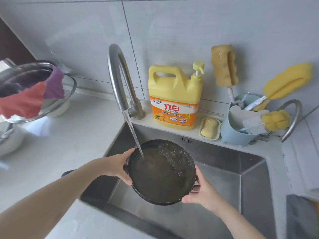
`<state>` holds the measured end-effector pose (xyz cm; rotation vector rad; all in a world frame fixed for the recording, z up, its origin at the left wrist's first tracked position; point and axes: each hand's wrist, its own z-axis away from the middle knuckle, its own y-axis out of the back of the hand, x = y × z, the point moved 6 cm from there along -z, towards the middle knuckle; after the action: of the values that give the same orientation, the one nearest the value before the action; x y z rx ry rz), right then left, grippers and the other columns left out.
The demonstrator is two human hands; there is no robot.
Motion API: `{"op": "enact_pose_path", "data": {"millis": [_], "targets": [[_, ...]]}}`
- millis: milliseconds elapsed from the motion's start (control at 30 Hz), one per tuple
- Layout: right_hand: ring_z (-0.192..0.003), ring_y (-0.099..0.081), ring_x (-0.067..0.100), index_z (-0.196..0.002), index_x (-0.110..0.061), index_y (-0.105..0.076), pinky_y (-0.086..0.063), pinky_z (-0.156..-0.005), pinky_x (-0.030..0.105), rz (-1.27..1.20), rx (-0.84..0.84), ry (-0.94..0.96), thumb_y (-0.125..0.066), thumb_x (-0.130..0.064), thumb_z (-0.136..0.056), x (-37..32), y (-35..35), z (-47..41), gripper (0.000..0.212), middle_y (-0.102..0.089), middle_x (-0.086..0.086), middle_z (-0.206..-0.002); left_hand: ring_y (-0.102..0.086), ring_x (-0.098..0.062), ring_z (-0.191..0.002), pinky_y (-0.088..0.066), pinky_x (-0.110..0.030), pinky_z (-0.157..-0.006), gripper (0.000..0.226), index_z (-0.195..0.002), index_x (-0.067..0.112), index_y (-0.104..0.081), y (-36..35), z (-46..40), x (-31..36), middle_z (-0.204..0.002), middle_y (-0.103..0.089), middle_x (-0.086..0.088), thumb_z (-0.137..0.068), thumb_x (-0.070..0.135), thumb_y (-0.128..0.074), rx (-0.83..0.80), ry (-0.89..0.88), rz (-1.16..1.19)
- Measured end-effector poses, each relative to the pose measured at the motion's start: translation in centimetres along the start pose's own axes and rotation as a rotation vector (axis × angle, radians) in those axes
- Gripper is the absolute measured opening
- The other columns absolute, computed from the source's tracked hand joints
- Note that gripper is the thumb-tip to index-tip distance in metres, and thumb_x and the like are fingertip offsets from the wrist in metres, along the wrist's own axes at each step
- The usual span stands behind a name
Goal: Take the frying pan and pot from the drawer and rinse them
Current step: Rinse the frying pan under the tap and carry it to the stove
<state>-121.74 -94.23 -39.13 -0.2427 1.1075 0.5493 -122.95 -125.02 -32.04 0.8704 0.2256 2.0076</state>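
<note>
Pot (162,176) (or it might be the frying pan, honestly can't tell from this angle, no long handle showing) is held over the sink (229,169) right under the running stream (136,138) from the faucet (119,80), with water already pooling and swirling inside it. Left hand (119,167) grips the left rim, fingers curled round the edge, and the right hand (198,192) holds the lower right side the same way. So I'd say it's out of the drawer and mid-rinse, and the second piece isn't anywhere I can see, so that one's probably still to do. Behind the sink on the ledge there's a big yellow dish soap jug (174,99), a soap bar in a dish (209,128) and a blue caddy (240,125) stuffed with sponge brushes. On the pale desk (69,144) to the left sits a metal bowl (43,94) with a red and purple cloth (34,97) draped over it. Grey tiled wall behind.
</note>
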Motion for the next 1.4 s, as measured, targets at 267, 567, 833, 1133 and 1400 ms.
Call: {"op": "enact_pose_path", "data": {"millis": [267,567,833,1133,1400], "targets": [[-0.108,-0.063,0.005,-0.145,-0.056,0.007,-0.049,-0.098,0.029,0.051,0.094,0.069,-0.093,-0.014,-0.055,-4.5,-3.7,-0.8,0.142,-0.053,-0.018,-0.132,-0.062,-0.018,-0.096,-0.050,-0.035,-0.090,0.133,-0.136,0.066,0.021,4.0,5.2,-0.9,-0.113,-0.067,0.013,-0.051,0.046,-0.079,0.391,-0.001,-0.197],[-0.108,-0.060,-0.003,-0.153,-0.041,-0.004,-0.048,-0.100,0.027,0.525,-0.042,0.054,-0.093,-0.041,-0.042,-12.1,2.3,-0.4,0.142,-0.056,-0.021,-0.130,-0.052,0.013,-0.117,-0.043,-0.017,-0.100,0.126,-0.142,0.061,0.003,-0.6,3.0,-2.0,-0.126,-0.058,0.030,-0.064,0.023,-0.089,0.152,-0.117,0.257],[-0.086,-0.072,0.015,-0.149,-0.045,-0.006,-0.057,-0.081,0.026,0.234,-0.009,-0.009,-0.092,-0.010,-0.048,-7.3,-1.0,1.2,0.137,-0.072,-0.006,-0.105,-0.059,-0.003,-0.118,-0.043,-0.030,-0.107,0.127,-0.150,0.047,0.001,0.5,5.4,-0.8,-0.127,-0.062,0.020,-0.062,0.015,-0.085,0.131,-0.123,0.193],[-0.137,-0.040,0.013,-0.142,-0.060,0.016,-0.031,-0.115,0.036,0.319,0.190,0.122,-0.096,-0.030,-0.043,-7.7,-0.6,-1.1,0.153,-0.032,-0.012,-0.155,-0.061,-0.025,-0.104,-0.051,-0.039,-0.088,0.135,-0.136,0.063,0.026,2.6,5.0,-0.7,-0.120,-0.066,0.004,-0.059,0.044,-0.084,0.567,-0.063,-0.136],[-0.141,-0.035,0.014,-0.145,-0.051,0.018,-0.035,-0.108,0.031,0.514,0.504,0.173,-0.095,-0.035,-0.052,-7.3,2.8,2.4,0.147,-0.024,-0.011,-0.159,-0.055,-0.021,-0.080,-0.049,-0.033,-0.070,0.131,-0.133,0.059,0.034,0.0,3.3,2.3,-0.089,-0.050,-0.002,-0.068,0.055,-0.079,0.798,-0.234,-0.187]]}}
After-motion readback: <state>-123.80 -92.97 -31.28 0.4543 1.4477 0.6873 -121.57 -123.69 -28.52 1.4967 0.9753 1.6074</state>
